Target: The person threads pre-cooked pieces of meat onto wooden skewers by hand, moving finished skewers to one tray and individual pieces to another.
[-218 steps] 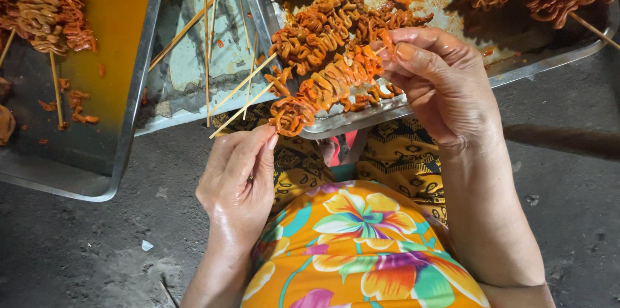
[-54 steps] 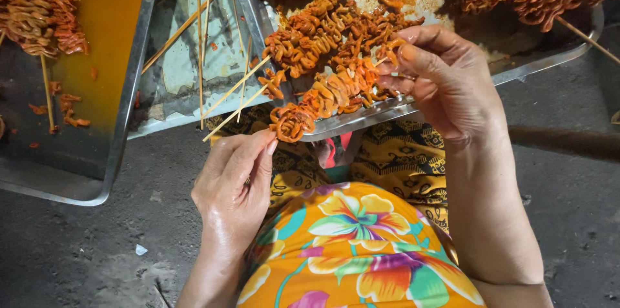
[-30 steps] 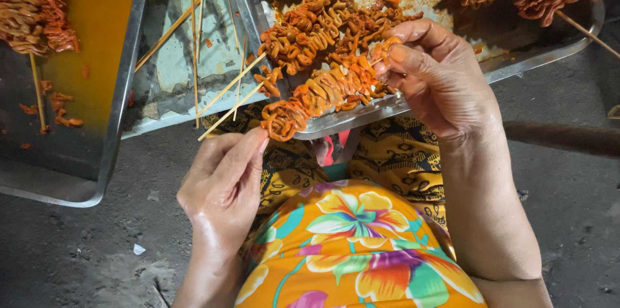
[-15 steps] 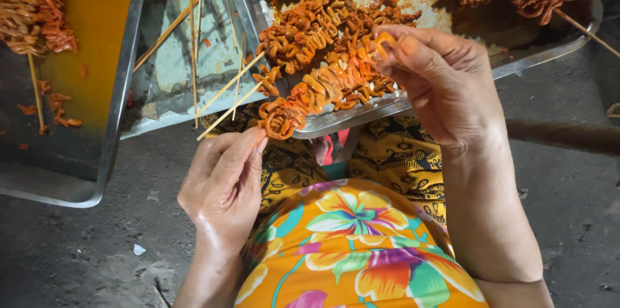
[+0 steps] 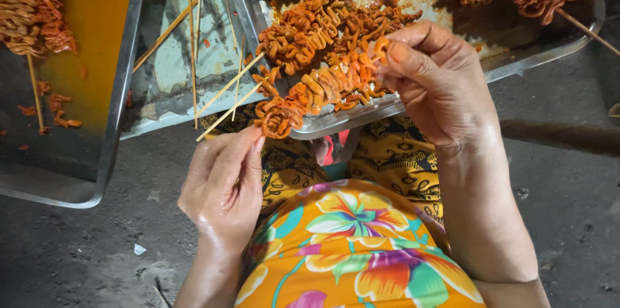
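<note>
While the long metal tray [image 5: 542, 56] smeared with orange-red sauce lies beyond both hands, the relation that matters is held between them: a thin bamboo skewer loaded with curled orange-red strips of marinated meat [image 5: 323, 85] runs on a slant from lower left to upper right. Its far, upper end is pinched by the right hand [image 5: 433, 82], whose fingers [image 5: 403, 56] are closed narrowly around the last strips, with the loaded length stretching away from those fingertips down and to the left, over the tray's near rim. The bare stick end is reached from below by the left hand [image 5: 223, 182]; its fingers [image 5: 248, 146] are drawn together just under the lowest curl, and whether the stick is actually gripped there cannot be told. The right hand is thus on the meat, the left nearer the bare tip. Past the left fingers, loose bare bamboo sticks [image 5: 194, 30] are scattered in a second, paler tray [image 5: 139, 130].
</note>
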